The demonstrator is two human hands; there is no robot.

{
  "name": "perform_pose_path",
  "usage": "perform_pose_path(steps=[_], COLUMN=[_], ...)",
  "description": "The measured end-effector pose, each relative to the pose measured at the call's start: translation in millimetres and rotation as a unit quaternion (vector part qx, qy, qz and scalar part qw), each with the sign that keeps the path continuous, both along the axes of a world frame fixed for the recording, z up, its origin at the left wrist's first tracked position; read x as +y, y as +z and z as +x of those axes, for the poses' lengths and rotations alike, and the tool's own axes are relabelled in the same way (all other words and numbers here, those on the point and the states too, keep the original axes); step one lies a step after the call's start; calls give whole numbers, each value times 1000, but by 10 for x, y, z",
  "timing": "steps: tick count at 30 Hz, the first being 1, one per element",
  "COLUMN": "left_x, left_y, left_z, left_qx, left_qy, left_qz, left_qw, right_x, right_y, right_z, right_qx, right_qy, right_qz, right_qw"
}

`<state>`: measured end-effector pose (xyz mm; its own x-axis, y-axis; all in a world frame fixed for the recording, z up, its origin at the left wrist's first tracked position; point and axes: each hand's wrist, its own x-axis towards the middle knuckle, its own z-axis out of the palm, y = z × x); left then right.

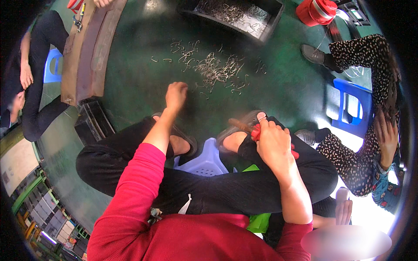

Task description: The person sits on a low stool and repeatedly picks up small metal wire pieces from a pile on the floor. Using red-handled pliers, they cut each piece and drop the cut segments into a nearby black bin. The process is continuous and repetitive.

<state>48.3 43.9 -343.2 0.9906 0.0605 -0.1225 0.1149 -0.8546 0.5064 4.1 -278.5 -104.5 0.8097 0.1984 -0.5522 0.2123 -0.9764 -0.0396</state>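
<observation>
My right hand (275, 143) is wrapped round the red handles of a pair of pliers (255, 132), above my right knee. The brownish, slightly blurred jaws of the pliers point left, over my right shoe. My left hand (176, 96) reaches forward over the green floor with its fingers curled together. What those fingers hold, if anything, is hidden. Just beyond and right of this hand lies a loose pile of thin bent metal hooks (216, 68), with several strays scattered round it.
A dark bin (269, 32) with more hooks stands at the far side. A red bucket (316, 12) is at the far right. Blue stools (355, 108) and seated people flank me. Yellow-handled pliers (79, 18) lie on a wooden bench (82, 56) at left.
</observation>
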Motion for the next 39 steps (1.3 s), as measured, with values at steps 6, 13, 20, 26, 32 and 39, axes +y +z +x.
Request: perform_pose_path(steps=[6, 13, 20, 26, 32, 39], left_x=[-390, -594, -762, -968, -1061, -1071], left_y=[-87, 234, 1698, 2518, 2738, 2786], left_z=[-65, 163, 550, 184, -83, -170], left_qx=[-49, 79, 239, 66, -155, -239], left_qy=[-201, -141, 11, -24, -77, -110], left_qz=[51, 2, -584, -443, -242, -201], left_qw=[977, 987, 776, 894, 955, 943], right_x=[12, 2, -11, 16, 57, 102], right_y=[-63, 13, 422, 503, 540, 571], right_z=[16, 89, 251, 214, 179, 161], right_qx=[-18, 21, 68, 85, 92, 79], right_qy=[0, -56, -191, -252, -249, -229], right_qz=[13, 60, 246, 382, 371, 349], right_qw=[1000, 996, 948, 885, 890, 905])
